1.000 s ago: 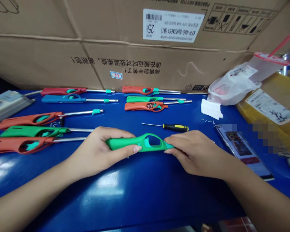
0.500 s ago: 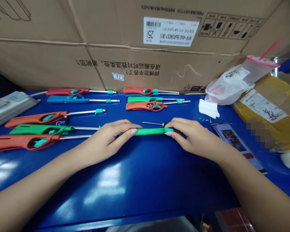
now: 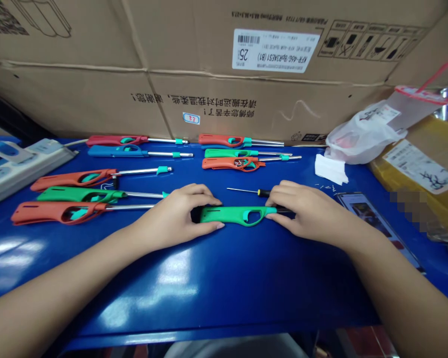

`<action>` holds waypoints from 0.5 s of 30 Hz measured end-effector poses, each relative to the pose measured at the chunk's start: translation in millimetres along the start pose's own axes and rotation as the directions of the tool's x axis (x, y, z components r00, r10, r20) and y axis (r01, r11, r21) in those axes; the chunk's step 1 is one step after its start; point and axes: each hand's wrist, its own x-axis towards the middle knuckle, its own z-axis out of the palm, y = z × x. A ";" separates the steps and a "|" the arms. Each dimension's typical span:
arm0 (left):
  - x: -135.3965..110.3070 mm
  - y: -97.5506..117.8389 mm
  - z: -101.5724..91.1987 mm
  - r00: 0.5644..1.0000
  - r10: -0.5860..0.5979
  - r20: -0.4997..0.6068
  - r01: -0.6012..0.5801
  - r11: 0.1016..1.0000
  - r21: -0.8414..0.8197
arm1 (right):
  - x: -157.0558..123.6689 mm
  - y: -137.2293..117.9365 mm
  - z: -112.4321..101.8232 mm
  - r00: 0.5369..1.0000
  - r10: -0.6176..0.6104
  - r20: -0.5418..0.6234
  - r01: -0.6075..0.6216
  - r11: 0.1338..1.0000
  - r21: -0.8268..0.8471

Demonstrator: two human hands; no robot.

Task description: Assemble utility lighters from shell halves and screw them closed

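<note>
A green gas lighter (image 3: 227, 215) lies broadside in front of me, its trigger loop toward the near side. My left hand (image 3: 182, 214) straddles its butt end, thumb on the near edge and fingertips on the far edge. At the other end, my right hand (image 3: 302, 211) pinches the teal collar where the barrel begins; most of the barrel is hidden behind that hand. A small screwdriver (image 3: 246, 190) with a yellow-and-black handle lies just beyond, its handle partly covered by my right fingers.
Several lighters lie left, including an orange lighter (image 3: 41, 213), and more sit at the back, among them a blue lighter (image 3: 115, 151). A large cardboard box (image 3: 194, 49) closes off the back. A phone (image 3: 366, 214), white paper (image 3: 330, 168) and plastic bag (image 3: 358, 134) are right; a power strip (image 3: 41, 154) is left.
The green lighter has turned from its narrow edge to its broad side, showing the trigger loop. My left hand has shifted toward its butt end. The view has swung slightly left.
</note>
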 end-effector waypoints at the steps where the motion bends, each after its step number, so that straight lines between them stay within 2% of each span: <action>1: 0.1 -0.2 -1.7 1.000 -0.009 0.011 0.010 1.000 -0.019 | -1.2 1.5 -1.1 1.000 -0.010 -0.006 0.010 1.000 -0.010; 9: 0.2 -1.1 -1.4 0.994 -0.095 0.055 0.099 0.992 -0.084 | -1.9 2.3 -0.6 0.997 -0.074 -0.007 0.074 0.995 0.069; 15: 0.4 2.5 -1.9 0.995 -0.090 0.052 0.093 0.994 -0.064 | -0.5 0.8 0.5 0.998 -0.056 -0.004 0.056 0.995 0.080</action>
